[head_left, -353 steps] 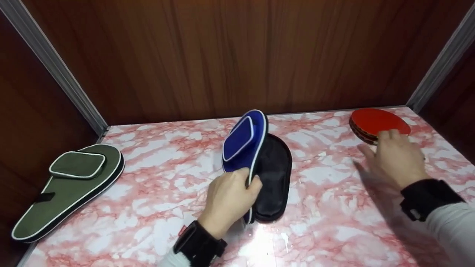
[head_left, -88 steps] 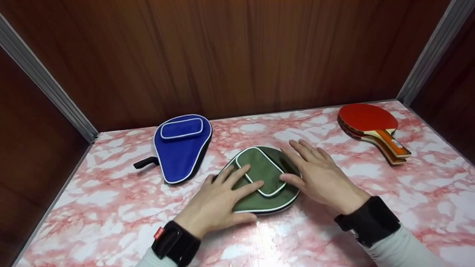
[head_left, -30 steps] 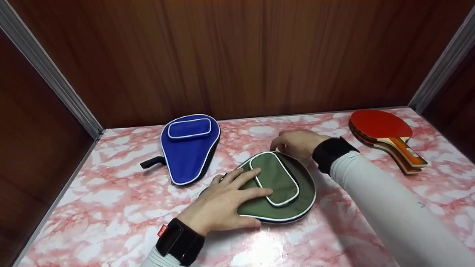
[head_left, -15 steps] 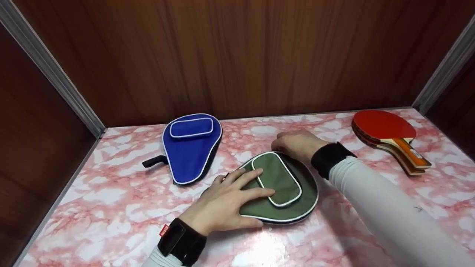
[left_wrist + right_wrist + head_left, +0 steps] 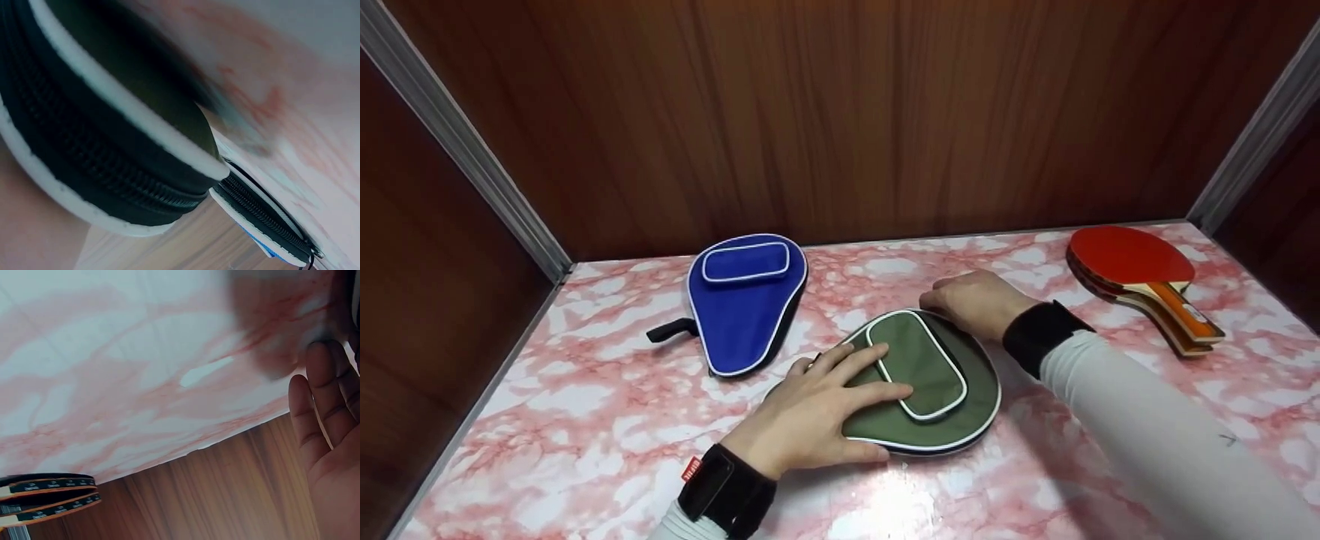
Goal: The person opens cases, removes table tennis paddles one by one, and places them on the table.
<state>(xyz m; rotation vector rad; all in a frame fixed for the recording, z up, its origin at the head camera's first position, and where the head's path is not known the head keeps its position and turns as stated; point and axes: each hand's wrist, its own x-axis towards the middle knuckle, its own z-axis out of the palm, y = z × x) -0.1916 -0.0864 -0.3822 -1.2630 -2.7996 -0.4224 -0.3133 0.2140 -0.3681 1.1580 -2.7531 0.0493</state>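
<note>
Two paddle cases on marble top [image 5: 585, 420] | blue case [image 5: 742, 307] left of green case [image 5: 930, 390], small gap | left hand [image 5: 810, 412] spread flat on green case | right hand [image 5: 975, 300] curled at its far rim, grip unclear | paddles [image 5: 1140, 277] far right, bare room between; edge-tape print unreadable.

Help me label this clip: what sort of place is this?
Probably a shelf or cabinet bay: pink marbled surface walled by wood panels. Green paddle case, blue paddle case and stacked paddles suggest table-tennis gear.
</note>
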